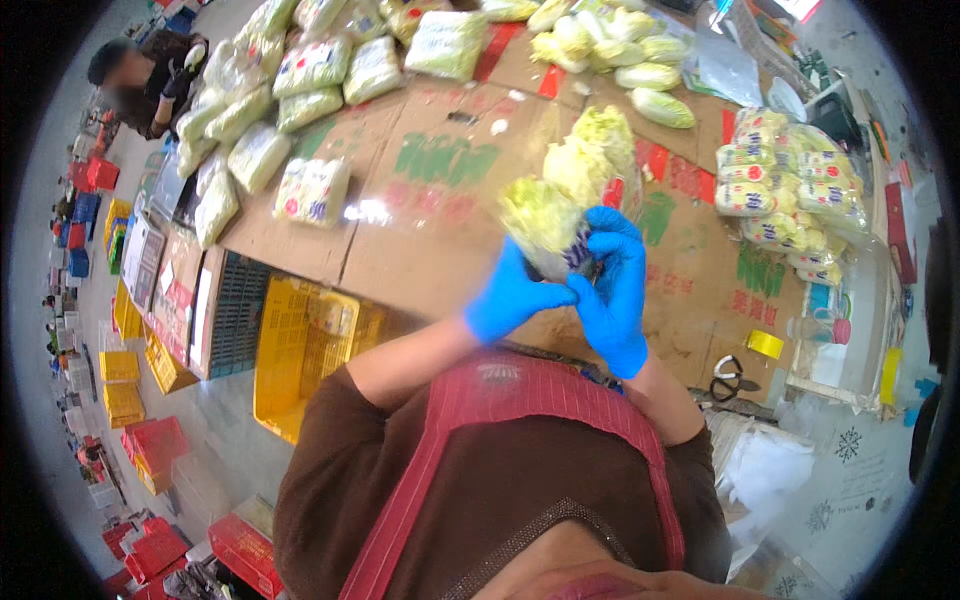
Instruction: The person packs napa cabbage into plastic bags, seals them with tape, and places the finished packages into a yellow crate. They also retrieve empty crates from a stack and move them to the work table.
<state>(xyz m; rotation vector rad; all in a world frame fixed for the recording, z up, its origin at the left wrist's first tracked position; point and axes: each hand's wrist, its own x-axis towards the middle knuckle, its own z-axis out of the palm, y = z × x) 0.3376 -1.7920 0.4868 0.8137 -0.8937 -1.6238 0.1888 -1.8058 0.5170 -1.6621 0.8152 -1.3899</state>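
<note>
Over the cardboard-covered table, both my blue-gloved hands grip a printed clear plastic bag [576, 251] with a pale yellow-green leafy cabbage [538, 214] in it. My left hand [510, 292] supports the bag from the left and below, its thumb reaching toward the other hand. Around the bag's right side and its lower end curl the fingers of my right hand [619, 289]. The bag's gathered end is partly hidden by the fingers. Just beyond lie more yellow leafy cabbages [589, 157], with printed film beside them.
Bagged cabbages [311, 64] pile up at the far left; loose napa cabbages [607, 37] lie at the back. More printed packs [787, 184] are stacked right, near scissors [726, 377] and yellow tape [765, 343]. A yellow crate [300, 352] stands left. Another person [150, 82] is far left.
</note>
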